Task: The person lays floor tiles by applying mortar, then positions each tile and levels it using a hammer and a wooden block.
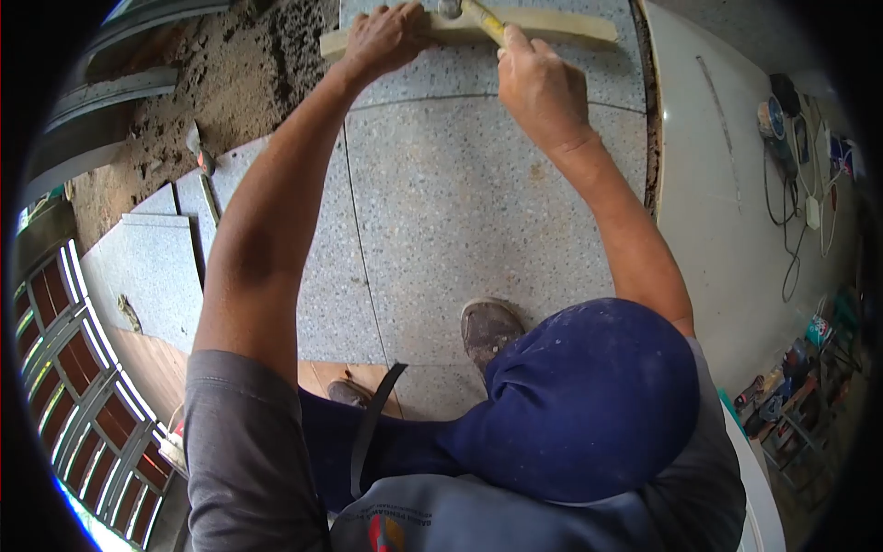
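A pale wooden beam (561, 26) lies across a speckled grey floor tile (469, 193) at the top of the head view. My left hand (391, 39) is closed over the beam's left half, fingers curled on it. In my right hand (544, 92) is a hammer (486, 20), gripped by its yellow handle. Its metal head is close over the beam, just right of my left hand, and is partly cut off by the view's upper edge. Dark joints separate the tile from its neighbours.
Dark, loose sandy mortar (235, 87) covers ground at upper left, where a trowel (200, 152) lies. Loose tiles (147, 262) overlap on the left, near a metal grille (87, 368). A white wall (708, 184) stands right, with an angle grinder (773, 124) and cables beyond.
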The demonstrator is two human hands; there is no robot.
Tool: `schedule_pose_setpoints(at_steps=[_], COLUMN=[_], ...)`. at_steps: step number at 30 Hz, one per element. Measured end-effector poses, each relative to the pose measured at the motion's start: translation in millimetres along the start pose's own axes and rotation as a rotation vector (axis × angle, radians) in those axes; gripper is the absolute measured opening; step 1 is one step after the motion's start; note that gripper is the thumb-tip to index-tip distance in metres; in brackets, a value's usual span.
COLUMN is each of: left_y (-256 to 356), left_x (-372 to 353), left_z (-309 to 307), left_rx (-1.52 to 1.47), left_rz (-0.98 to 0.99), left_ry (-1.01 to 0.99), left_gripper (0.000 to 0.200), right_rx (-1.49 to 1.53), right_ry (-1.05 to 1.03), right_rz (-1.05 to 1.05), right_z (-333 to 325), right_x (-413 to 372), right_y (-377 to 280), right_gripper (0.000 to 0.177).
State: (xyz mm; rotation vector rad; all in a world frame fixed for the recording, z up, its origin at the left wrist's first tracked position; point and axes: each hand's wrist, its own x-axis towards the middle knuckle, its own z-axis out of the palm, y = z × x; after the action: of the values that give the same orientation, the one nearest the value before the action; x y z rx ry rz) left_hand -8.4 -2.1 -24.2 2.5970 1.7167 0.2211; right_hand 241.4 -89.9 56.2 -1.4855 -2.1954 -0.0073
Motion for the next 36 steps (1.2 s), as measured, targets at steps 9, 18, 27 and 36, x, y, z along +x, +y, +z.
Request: schedule_pose_setpoints(at_steps=[9,18,27,36], left_y=[8.6,16.0,131.8,133.7], left_x=[-1.9,0.8,-121.7,-142.3], left_z=[-9.5,-20.9,6.3,18.6], left_rx=[-0.076,0.003,-0.104,-0.046], left_rz=[-0.050,-0.078,-0.160,-0.407], left_ry=[-0.028,-0.100,0.095,0.074], left_gripper=[0.050,0.061,0.067,0.069], right_rx=[0.007,0.866,0.885,0.550], right_ry=[-0.054,-0.428,-0.167,0.005], right_rz=[0.019,0.655,1.262,1.341], right_z=[19.2,-43.7,-126.6,-171.6], right_x=[17.2,-52.0,-223.0,-276.5], right_y=[3.2,9.7,70.8,205.9], right_gripper=[0.030,0.019,0.021,0.019])
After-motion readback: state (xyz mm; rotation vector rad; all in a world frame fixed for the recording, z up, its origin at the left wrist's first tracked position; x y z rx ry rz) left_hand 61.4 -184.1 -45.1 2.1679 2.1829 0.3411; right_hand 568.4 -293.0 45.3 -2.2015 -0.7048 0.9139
